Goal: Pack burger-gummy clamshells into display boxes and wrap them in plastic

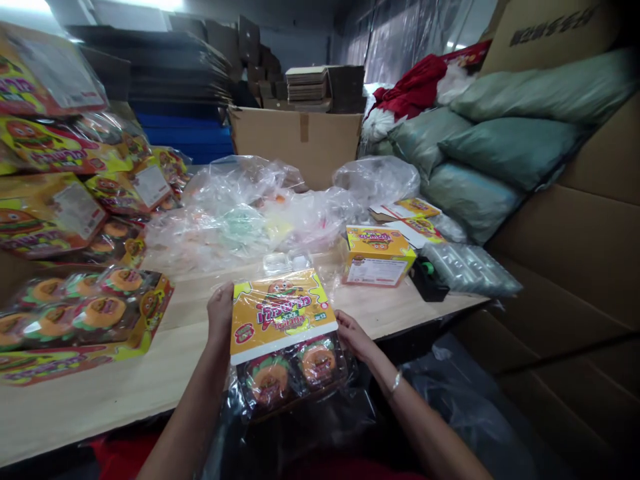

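Note:
Between my hands is a display box [286, 310] in a clear plastic bag, at the table's front edge. Its orange and yellow lid panel shows a cartoon burger, and two burger-shaped pieces show below it. My left hand [221, 316] is closed on the box's left side, fingers partly hidden behind it. My right hand [354, 335] pinches the bag and box at the right side. Just behind the box lie small clear plastic trays [287, 262]. An orange carton [379, 257] with a white label stands beyond my right hand.
Stacked wrapped boxes [45, 213] and an open box of burger pieces [87, 313] fill the left. Crumpled clear bags [250, 217] cover the table's back, before a cardboard carton [300, 137]. A black tape dispenser [429, 279] and clear packs [470, 268] lie right, below stuffed sacks [510, 147].

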Demonstrator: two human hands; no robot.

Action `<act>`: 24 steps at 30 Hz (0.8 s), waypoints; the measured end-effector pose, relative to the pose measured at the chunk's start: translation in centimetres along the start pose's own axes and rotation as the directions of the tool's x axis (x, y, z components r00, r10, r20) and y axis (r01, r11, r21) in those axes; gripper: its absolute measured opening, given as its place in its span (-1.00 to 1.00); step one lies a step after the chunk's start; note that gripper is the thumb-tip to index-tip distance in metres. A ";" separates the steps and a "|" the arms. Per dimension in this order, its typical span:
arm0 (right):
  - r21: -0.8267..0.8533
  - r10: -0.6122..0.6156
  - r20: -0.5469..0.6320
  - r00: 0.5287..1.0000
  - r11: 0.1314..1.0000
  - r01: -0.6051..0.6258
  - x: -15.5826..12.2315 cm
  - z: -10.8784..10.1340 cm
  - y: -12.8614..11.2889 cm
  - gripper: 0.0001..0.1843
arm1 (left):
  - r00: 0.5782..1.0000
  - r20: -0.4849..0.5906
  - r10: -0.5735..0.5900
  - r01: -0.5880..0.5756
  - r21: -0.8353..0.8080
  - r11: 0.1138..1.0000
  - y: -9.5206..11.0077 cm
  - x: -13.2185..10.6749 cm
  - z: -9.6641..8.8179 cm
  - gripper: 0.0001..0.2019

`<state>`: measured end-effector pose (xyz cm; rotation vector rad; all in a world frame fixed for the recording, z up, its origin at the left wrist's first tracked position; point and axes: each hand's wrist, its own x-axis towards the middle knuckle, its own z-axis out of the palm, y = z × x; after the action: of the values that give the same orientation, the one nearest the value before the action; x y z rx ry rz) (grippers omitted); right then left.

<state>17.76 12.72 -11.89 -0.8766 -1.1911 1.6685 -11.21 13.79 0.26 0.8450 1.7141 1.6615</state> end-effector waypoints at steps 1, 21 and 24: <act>0.009 0.002 -0.022 1.000 1.000 -0.001 -0.6 0.1 0.5 -0.61 | 1.000 -0.009 -0.006 0.006 -0.014 1.000 -0.1 -0.1 0.1 -0.82; -0.073 -0.038 -0.135 0.990 0.997 0.029 -1.2 2.3 1.3 -0.49 | 0.992 -0.069 -0.105 0.097 -0.103 0.990 -2.7 -2.5 -0.9 -0.50; -0.076 -0.049 -0.183 0.982 0.997 0.035 -0.7 2.5 1.2 -0.48 | 0.983 -0.010 -0.185 0.183 -0.097 0.978 -2.7 -3.3 -1.7 -0.46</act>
<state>15.45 11.05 -12.28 -1.0208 -1.1398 1.4835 -10.61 10.09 -2.37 0.6075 1.6572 1.6167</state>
